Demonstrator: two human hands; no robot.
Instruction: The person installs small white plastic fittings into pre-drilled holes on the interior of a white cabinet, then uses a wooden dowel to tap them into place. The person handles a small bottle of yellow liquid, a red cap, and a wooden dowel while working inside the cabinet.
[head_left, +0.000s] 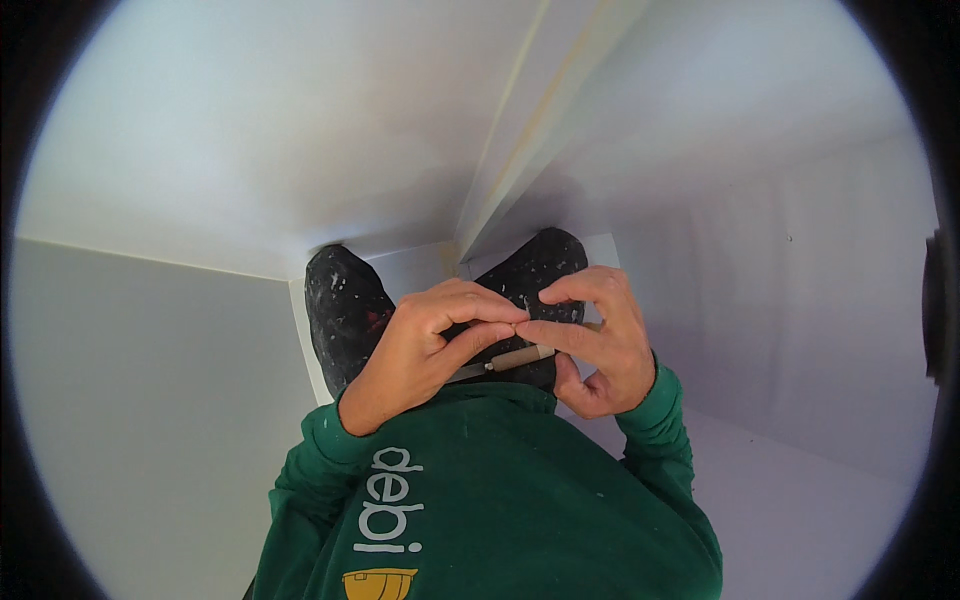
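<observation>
My left hand is in front of my lap, thumb and fingertips pressed together in a pinch. Whatever small thing it may hold is too fine to make out. From the right, my right hand meets those fingertips with one outstretched finger. Its other fingers and thumb are spread apart. A small tan piece shows between the right fingers, mostly hidden. Below both hands lies a tool with a brown handle and a greyish flat part. Its kind is unclear.
My dark, paint-spotted trouser legs are bent beneath the hands. Ahead stands a pale wall, with a vertical corner strip beside it. Another pale wall rises on the right, and a grey surface spreads at the left.
</observation>
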